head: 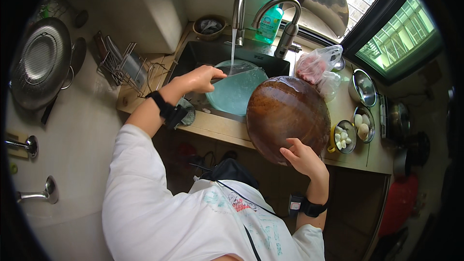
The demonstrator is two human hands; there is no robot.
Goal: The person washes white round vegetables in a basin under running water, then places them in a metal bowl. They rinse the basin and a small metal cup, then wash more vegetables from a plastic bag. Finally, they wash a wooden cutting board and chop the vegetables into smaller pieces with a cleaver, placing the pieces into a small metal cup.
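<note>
My left hand (203, 79) is over the left side of the sink (188, 61), beside the stream from the running tap (239, 7). A thin, shiny edge extends from its fingertips across a pale green basin (232, 96); whether the hand grips it is unclear. The basin sits in the sink under the falling water. To the right, a round brown wooden cutting board (288, 116), wet at its far edge, overlaps the sink's right side and sticks out past the counter front. My right hand (302, 157) is at the board's near right edge, fingers bent over its face; its grip is unclear.
Right of the board are plastic bags (315, 67) with pinkish contents, a yellow-handled mug (344, 137) with white pieces, and metal bowls (362, 87). A second faucet (290, 32) and green soap bottle (270, 25) stand behind. A wire rack (125, 67) with knives is left; a grey-green cloth (186, 112) hangs at the sink's front.
</note>
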